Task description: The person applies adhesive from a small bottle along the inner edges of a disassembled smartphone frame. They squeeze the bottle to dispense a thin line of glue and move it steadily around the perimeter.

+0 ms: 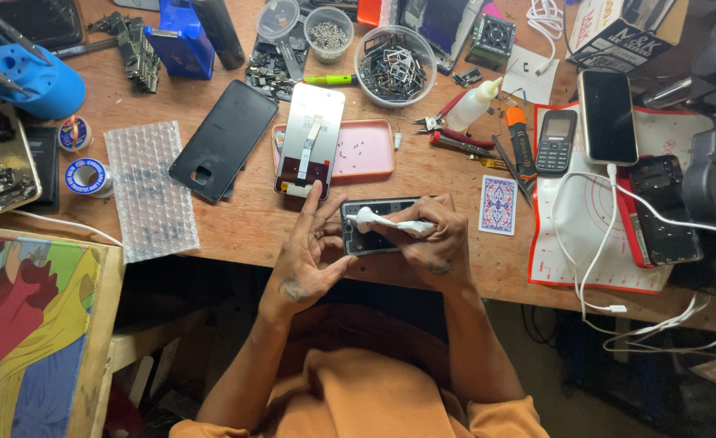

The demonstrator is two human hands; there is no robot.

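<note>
A worn wooden workbench (pixel 244 219) fills the view, crowded from edge to edge, with a dim floor and tangled white cables (pixel 617 243) below its near right side. At the near edge, in front of the person, lies a dark phone frame (pixel 374 227). The left hand (pixel 309 251) steadies its left end, fingers spread and thumb against the frame's lower edge. The right hand (pixel 435 239) is closed around a white tube (pixel 390 221), whose tip rests over the frame's upper left part. Just behind the frame sit a detached screen panel (pixel 311 139) leaning across a pink tray (pixel 366 150) dotted with small screws, and a black back cover (pixel 224 139). To the left lies a sheet of bubble wrap (pixel 151 191); to the right, a playing card (pixel 498 204), red-handled pliers (pixel 455 130), and a red-edged silicone mat (pixel 593 251) bearing a small keypad phone (pixel 556 140) and a larger smartphone (pixel 608 116). Clear tubs of metal parts (pixel 394 65) stand farther back.
</note>
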